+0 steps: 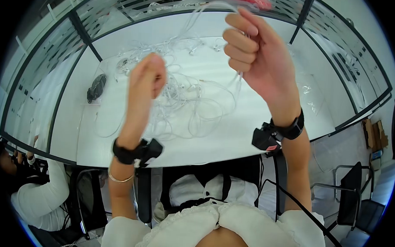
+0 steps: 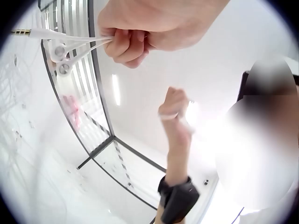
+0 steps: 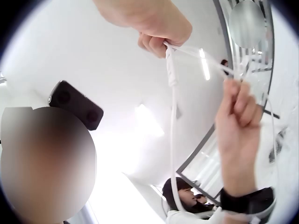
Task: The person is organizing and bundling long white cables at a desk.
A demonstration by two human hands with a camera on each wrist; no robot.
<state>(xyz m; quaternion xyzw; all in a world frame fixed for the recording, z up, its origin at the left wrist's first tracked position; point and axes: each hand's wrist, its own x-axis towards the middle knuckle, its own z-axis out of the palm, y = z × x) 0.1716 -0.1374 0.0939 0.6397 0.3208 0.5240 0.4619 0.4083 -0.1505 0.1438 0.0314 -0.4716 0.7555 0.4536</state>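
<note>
My left hand (image 1: pixel 146 78) is raised over the left half of the table, fingers curled round the thin white cords of a pair of wired earphones. Two earbuds (image 2: pixel 60 56) and a metal-tipped plug (image 2: pixel 29 32) stick out from this fist in the left wrist view. Higher and to the right, my right hand (image 1: pixel 263 51) grips the white cord too. Below its fingers hangs an inline remote (image 3: pixel 171 70), with more cord trailing down. A loop of cord (image 1: pixel 206 7) arches up beside the right hand. Under both hands lies a tangle of white earphone cords (image 1: pixel 174 96).
A dark bundle (image 1: pixel 97 87) lies at the table's left. Clear plastic (image 1: pixel 310 95) is on the right. Framed glass partitions (image 1: pixel 81 28) enclose the white table (image 1: pixel 240 142). Someone in white (image 1: pixel 42 198) sits at left; a black chair (image 1: pixel 350 194) stands at right.
</note>
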